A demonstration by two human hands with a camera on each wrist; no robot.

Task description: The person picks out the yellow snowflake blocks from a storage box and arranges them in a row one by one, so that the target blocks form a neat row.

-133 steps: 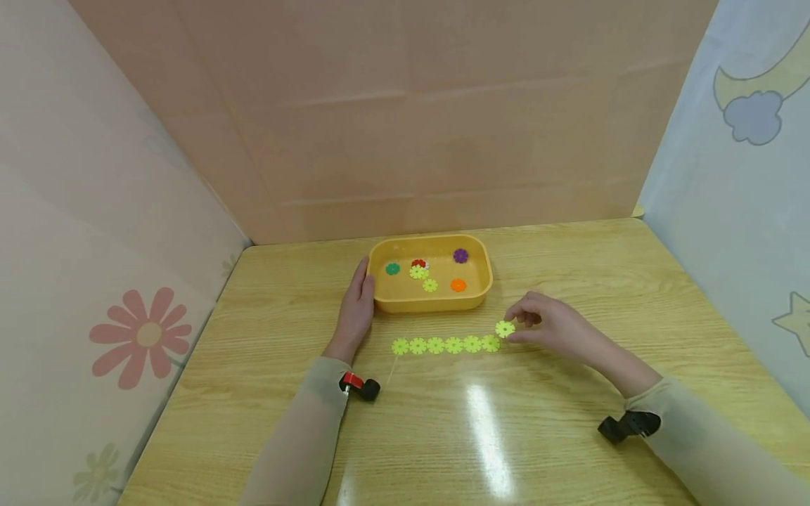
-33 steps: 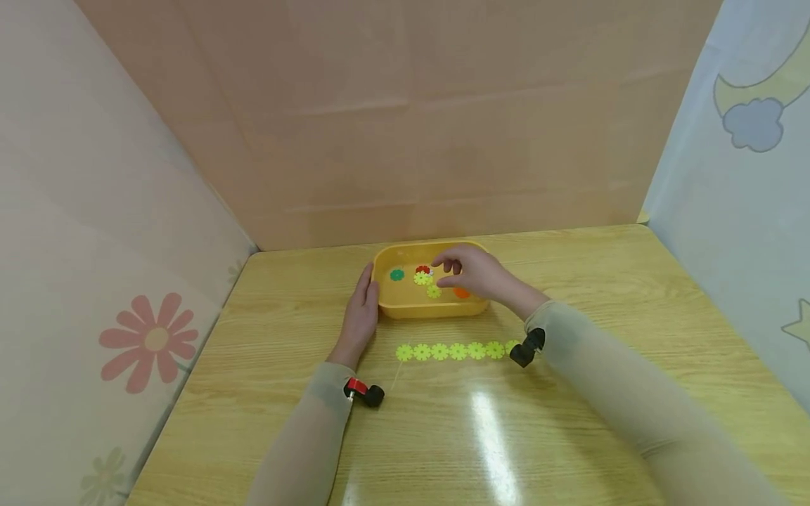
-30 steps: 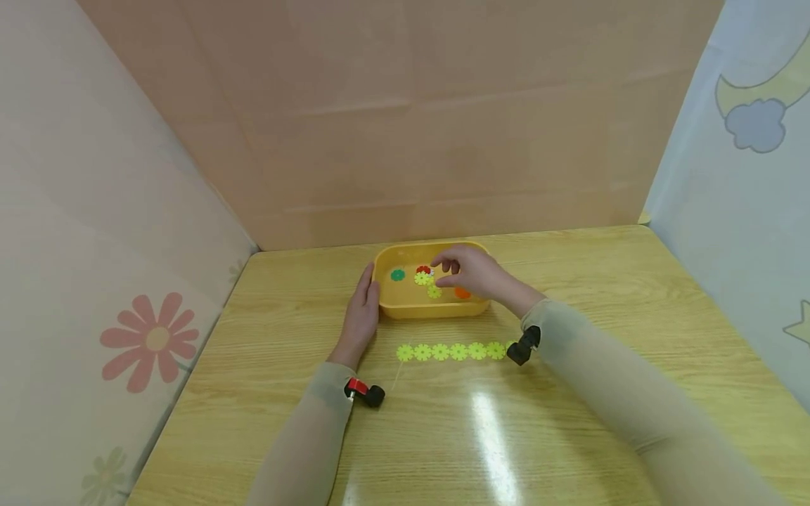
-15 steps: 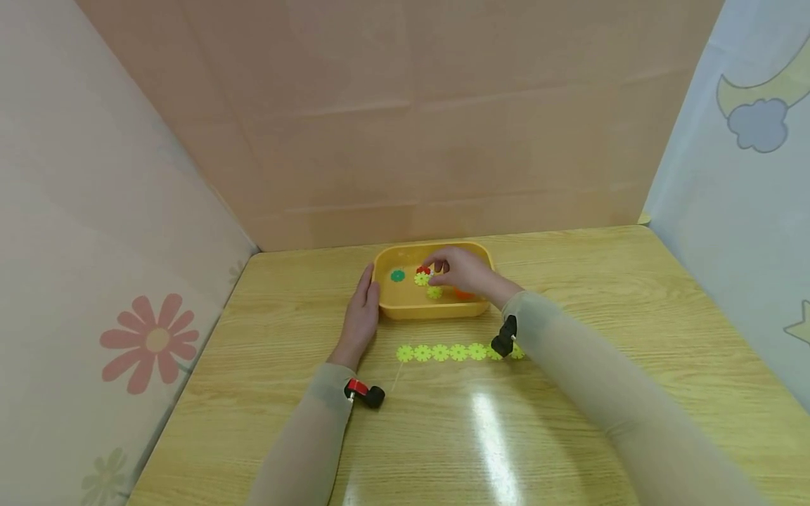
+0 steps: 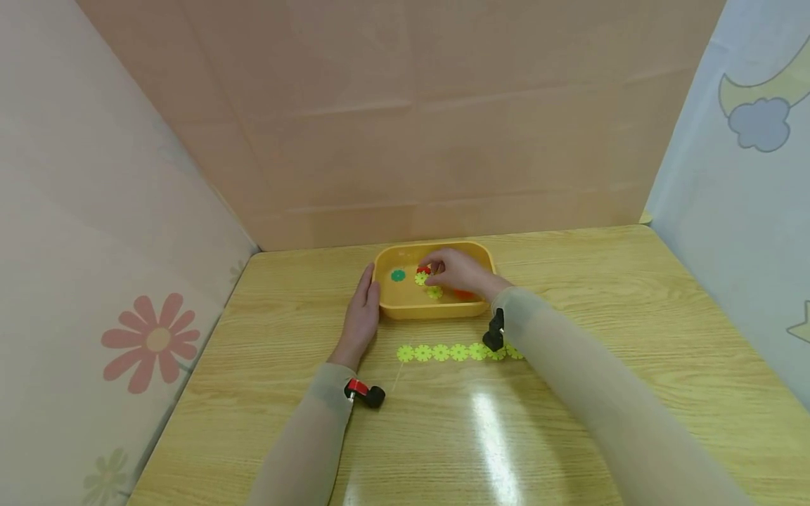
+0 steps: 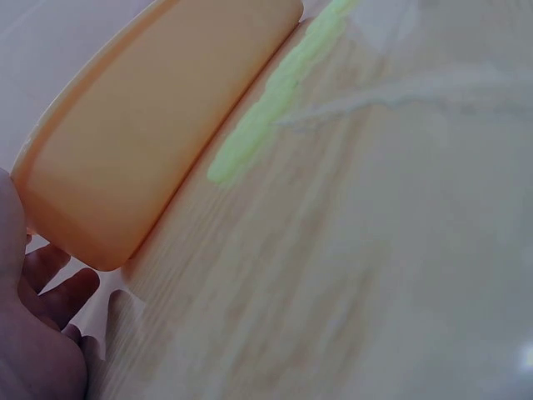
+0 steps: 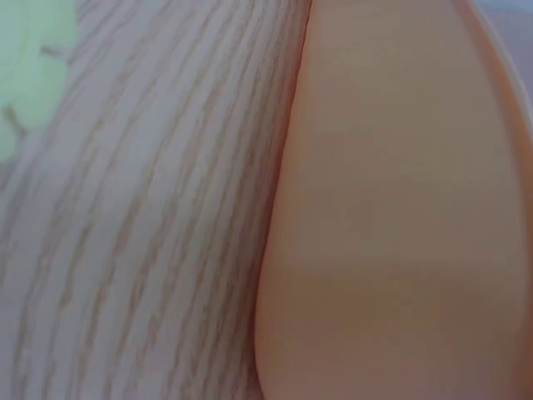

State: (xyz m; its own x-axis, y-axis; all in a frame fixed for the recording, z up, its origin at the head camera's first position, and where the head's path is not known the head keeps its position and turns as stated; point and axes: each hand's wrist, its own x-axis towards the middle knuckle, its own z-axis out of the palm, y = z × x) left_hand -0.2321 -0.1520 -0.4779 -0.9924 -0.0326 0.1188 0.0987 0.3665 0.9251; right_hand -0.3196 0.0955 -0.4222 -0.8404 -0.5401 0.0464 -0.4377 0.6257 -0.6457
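My left hand (image 5: pixel 361 314) lies along the left wall of a yellow tray (image 5: pixel 418 313), fingers extended against it. In the left wrist view, fingers (image 6: pixel 71 296) show just outside the tray's end wall. My right hand (image 5: pixel 458 268) reaches into the tray, thumb and forefinger spread apart right at a yellow flower-shaped piece (image 5: pixel 420 279). Beside it lie a red piece (image 5: pixel 423 270), another yellow piece (image 5: pixel 434 292) and a green piece (image 5: pixel 397 275). An orange piece (image 5: pixel 464 295) shows partly under the hand. The right wrist view shows only the tray's outer wall (image 7: pixel 391 200) and table, no fingers.
In front of the tray, several yellow flower pieces form a straight row (image 5: pixel 458 352), its right end partly behind the right wrist camera (image 5: pixel 493 332). A thin pale line (image 5: pixel 397 377) runs from its left end along the wooden table (image 5: pixel 285 422). Patterned panels (image 5: pixel 152 337) enclose the table.
Earlier, my right hand set a yellow piece at the row's right end, then went into the tray. Over the last second it moves left to the yellow piece there. My left hand stays put.
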